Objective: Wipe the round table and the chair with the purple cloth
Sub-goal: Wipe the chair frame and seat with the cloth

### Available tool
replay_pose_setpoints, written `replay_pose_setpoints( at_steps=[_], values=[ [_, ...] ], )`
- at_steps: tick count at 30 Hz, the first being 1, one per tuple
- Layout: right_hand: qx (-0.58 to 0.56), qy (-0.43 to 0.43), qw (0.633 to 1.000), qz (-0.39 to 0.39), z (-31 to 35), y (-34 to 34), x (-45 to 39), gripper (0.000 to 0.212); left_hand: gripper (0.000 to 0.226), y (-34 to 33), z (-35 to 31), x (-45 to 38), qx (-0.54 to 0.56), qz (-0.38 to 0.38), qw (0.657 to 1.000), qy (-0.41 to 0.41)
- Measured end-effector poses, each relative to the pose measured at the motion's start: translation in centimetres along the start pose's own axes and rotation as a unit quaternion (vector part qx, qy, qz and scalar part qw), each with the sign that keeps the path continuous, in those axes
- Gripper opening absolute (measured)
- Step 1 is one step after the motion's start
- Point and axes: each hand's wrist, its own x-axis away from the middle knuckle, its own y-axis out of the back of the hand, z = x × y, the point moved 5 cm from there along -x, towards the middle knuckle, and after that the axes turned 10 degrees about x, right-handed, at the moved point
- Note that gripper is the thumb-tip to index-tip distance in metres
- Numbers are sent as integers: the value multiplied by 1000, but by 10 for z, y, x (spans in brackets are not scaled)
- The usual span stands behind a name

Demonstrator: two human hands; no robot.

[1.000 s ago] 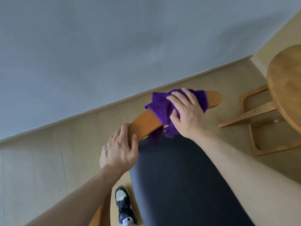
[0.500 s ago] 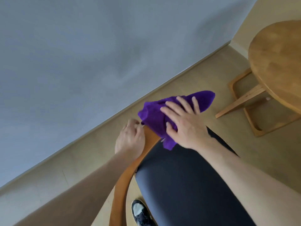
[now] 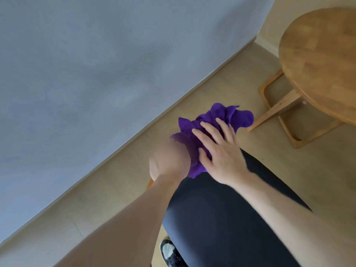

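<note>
Since the earlier frames, left hand [image 3: 169,160] has shifted right along the chair back and now sits against the near-left edge of the purple cloth [image 3: 213,124]; it is motion-blurred, so cannot tell whether its fingers grip anything. Wooden top rail that showed before is now almost fully covered, only a small orange-brown sliver of it [image 3: 150,183] peeks out below the left wrist. Cloth looks more bunched than a second ago, with ruffled edges sticking up toward the wall and a lobe pointing right.

Right hand [image 3: 221,151] lies flat on the purple cloth, fingers straight and spread, pressing it down onto the top of the chair, thumb at the cloth's near edge. No curl, no pinch. Dark grey chair [image 3: 221,218] upholstery fills the lower middle, its right edge running to a point at the right.

Round table [image 3: 317,60] is at the upper right, well apart from the hands, partly cut by the frame edge; its wooden base frame [image 3: 279,120] stands on the floor near the cloth's right lobe but not touching it. Beige floor [image 3: 115,180] is open between chair and grey wall [image 3: 96,64], baseboard line running diagonally. Black-and-white shoe [image 3: 171,255] is at the bottom edge, left of the chair.
</note>
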Motion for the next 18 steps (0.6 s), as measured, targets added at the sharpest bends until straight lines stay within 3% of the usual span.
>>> replay_pose_setpoints(
  at_steps=[3, 5, 8, 10, 14, 18],
  values=[
    [47, 68, 996, 46, -41, 7, -23, 53, 31, 1, 0, -1, 3, 2, 1000, 4],
    [8, -6, 998, 55, -57, 12, -48, 51, 32, 1, 0, -2, 8, -4, 1000, 1],
    [-10, -198, 980, 31, -44, 9, -63, 45, 34, 1, 0, -1, 9, -10, 1000, -5],
    [11, -246, 969, 9, -17, 5, -56, 40, 33, 2, 0, -1, 8, -10, 1000, -5],
    [-30, -127, 991, -12, 11, -4, -23, 46, 28, 0, 1, -1, 3, 4, 1000, 5],
    [-4, 21, 1000, 19, -22, 0, -11, 54, 30, -1, 1, -2, -5, 0, 1000, -2]
  ],
)
